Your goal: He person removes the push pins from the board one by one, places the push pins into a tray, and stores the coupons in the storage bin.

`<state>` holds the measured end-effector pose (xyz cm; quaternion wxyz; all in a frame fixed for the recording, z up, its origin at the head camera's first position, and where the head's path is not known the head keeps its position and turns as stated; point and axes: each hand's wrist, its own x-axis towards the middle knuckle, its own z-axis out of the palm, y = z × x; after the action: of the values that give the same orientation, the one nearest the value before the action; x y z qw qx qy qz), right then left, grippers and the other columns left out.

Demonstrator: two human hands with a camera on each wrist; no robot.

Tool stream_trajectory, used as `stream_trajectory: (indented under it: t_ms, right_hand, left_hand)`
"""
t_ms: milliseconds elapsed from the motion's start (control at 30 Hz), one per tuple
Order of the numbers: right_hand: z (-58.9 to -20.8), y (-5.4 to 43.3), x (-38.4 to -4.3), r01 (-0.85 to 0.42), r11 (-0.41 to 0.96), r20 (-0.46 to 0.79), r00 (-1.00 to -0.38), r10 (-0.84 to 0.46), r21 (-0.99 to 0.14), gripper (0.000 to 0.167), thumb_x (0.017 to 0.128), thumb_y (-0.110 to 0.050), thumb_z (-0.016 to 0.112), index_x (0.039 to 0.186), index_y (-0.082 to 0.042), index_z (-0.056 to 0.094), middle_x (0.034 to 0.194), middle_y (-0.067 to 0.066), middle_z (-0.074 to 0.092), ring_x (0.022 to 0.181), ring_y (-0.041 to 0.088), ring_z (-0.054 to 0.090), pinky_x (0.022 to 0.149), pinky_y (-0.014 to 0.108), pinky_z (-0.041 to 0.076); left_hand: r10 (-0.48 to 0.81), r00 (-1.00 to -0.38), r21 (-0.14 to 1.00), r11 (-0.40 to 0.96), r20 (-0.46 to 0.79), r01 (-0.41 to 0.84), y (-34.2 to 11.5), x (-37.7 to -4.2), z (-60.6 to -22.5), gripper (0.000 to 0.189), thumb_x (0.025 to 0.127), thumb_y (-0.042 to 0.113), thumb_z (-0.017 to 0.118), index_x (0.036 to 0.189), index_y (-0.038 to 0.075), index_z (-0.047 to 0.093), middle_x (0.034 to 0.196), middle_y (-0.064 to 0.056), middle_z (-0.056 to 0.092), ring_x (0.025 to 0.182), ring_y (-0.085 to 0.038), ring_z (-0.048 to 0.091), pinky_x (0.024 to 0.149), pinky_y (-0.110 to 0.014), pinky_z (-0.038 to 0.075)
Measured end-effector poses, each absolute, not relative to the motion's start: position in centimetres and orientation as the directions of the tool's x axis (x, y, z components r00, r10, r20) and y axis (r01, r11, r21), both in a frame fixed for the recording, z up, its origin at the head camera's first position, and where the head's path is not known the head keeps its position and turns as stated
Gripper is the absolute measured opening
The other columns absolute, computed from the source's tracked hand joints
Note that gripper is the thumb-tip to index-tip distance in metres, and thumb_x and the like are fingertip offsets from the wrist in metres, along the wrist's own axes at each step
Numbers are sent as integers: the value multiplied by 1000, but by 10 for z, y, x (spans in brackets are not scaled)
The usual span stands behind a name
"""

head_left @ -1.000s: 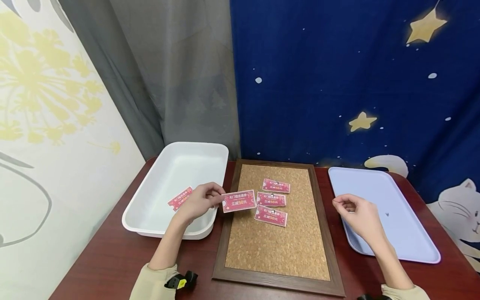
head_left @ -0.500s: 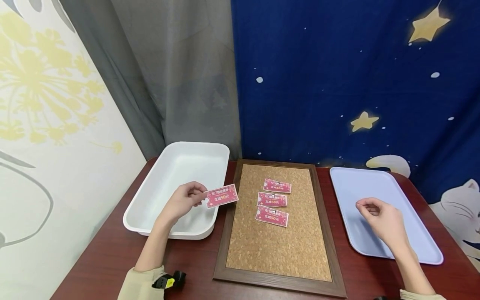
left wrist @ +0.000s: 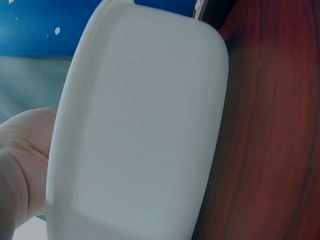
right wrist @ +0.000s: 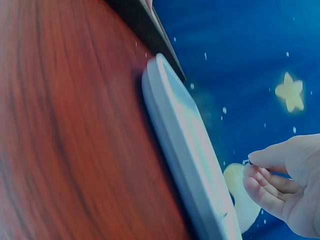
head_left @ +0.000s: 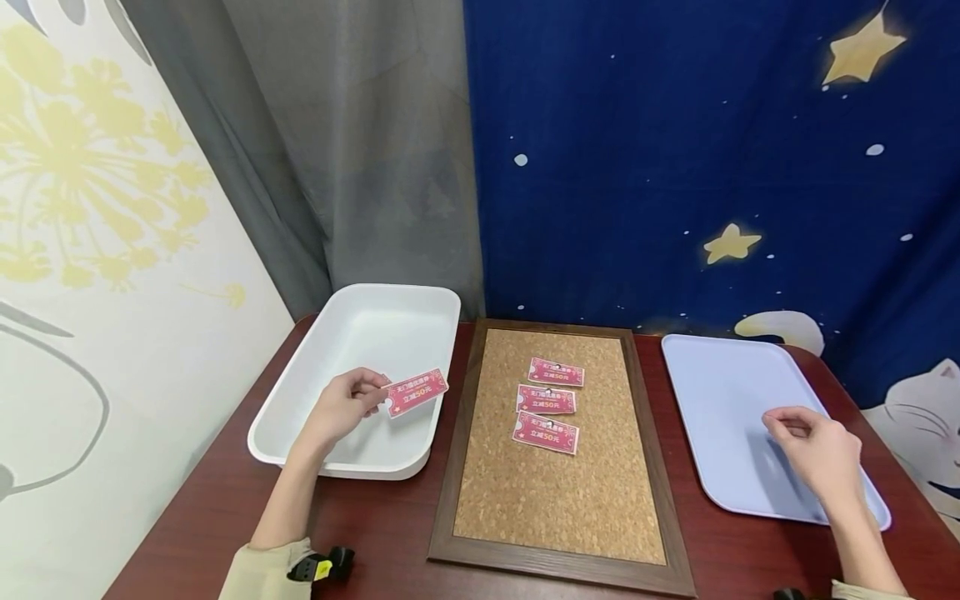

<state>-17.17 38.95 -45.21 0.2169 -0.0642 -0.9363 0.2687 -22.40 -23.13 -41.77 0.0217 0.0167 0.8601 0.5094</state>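
Note:
My left hand [head_left: 341, 408] pinches a pink coupon [head_left: 417, 393] by its left end, above the white basin [head_left: 382, 329]. The left wrist view shows only part of that hand behind the basin's wall; the coupon is hidden there. Over the pale blue tray [head_left: 720, 392], thumb and fingertips of my right hand [head_left: 821, 454] meet. At their tips the right wrist view shows a small shiny pushpin [right wrist: 245, 162]. Three similar coupons, top [head_left: 556, 377], middle [head_left: 546, 405] and lower [head_left: 545, 436], are pinned to the corkboard [head_left: 555, 508].
A raised brown frame [head_left: 555, 570] borders the corkboard, which lies between basin and tray on the dark red table [head_left: 187, 533]. A small dark object [right wrist: 225, 215] lies on the tray. Behind the table hang grey [head_left: 397, 167] and blue [head_left: 675, 150] curtains.
My left hand has carried the coupon left, from the corkboard's edge to over the basin. My right hand has moved right, from the tray's left edge to over its middle.

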Motion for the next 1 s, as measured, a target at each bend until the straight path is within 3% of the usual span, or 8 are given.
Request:
stream_trajectory:
  t_ms: [100, 267, 367, 500, 567, 600, 700, 1000]
  right_hand:
    - [-455, 398, -171, 18, 851, 369, -896, 247, -525, 17, 92, -9, 70, 94, 8, 72, 87, 27, 72, 65, -30, 32, 75, 48, 34]
    - [-459, 409, -170, 66, 850, 338, -900, 277, -522, 19, 92, -11, 69, 96, 8, 72, 86, 26, 72, 69, -29, 29, 78, 51, 32]
    - [-460, 415, -170, 104, 846, 311, -901, 303, -523, 21, 93, -12, 69, 97, 8, 72, 86, 25, 72, 70, -14, 50, 79, 52, 33]
    - [-461, 422, -170, 158, 840, 264, -905, 334, -519, 23, 94, -13, 68, 99, 10, 71, 86, 25, 72, 74, 27, 66, 77, 52, 35]
    - [-463, 425, -169, 189, 837, 234, -908, 348, -513, 24, 95, -14, 67, 99, 10, 70, 84, 24, 72, 73, 29, 65, 76, 52, 35]
    - [-464, 427, -170, 201, 834, 219, -909, 354, -514, 25, 95, -14, 66, 99, 10, 70, 82, 24, 72, 77, 37, 65, 76, 54, 35]
    - [-467, 431, -170, 231, 822, 185, -909, 373, -520, 26, 96, -14, 65, 100, 12, 68, 80, 23, 71, 85, 46, 62, 79, 58, 36]
    - [-472, 436, -172, 254, 809, 159, -907, 389, -529, 27, 96, -13, 65, 101, 14, 66, 86, 29, 69, 95, 52, 58, 83, 64, 36]
  left_hand:
    - [25, -999, 875, 484, -30, -14, -236, -225, -419, 20, 98, 9, 64, 111, -6, 61, 91, -14, 65, 79, -25, 60, 70, -29, 52]
    - [-9, -999, 871, 489, -49, -47, -246, -227, -423, 20, 99, 9, 63, 112, -5, 60, 92, -17, 64, 78, -26, 60, 66, -30, 50]
    - [-25, -999, 859, 509, -46, -53, -251, -229, -427, 20, 99, 10, 62, 112, -5, 61, 93, -17, 65, 79, -27, 60, 67, -33, 51]
    - [-52, -998, 839, 539, -45, -66, -258, -230, -430, 20, 100, 11, 60, 113, -4, 62, 93, -13, 65, 80, -26, 61, 68, -33, 50]
    - [-63, -997, 835, 545, -48, -75, -261, -231, -430, 20, 100, 11, 60, 113, -4, 61, 92, -13, 65, 80, -24, 60, 68, -31, 49]
    - [-70, -996, 833, 547, -48, -79, -262, -231, -431, 20, 100, 11, 60, 113, -4, 61, 92, -12, 65, 79, -24, 60, 67, -30, 48]
    - [-81, -996, 830, 551, -47, -84, -266, -232, -431, 21, 100, 11, 60, 113, -6, 61, 91, -13, 65, 78, -22, 59, 66, -29, 48]
    - [-118, -992, 809, 579, -40, -101, -279, -238, -432, 23, 100, 10, 59, 114, -8, 59, 93, -14, 65, 79, -21, 61, 64, -27, 50]
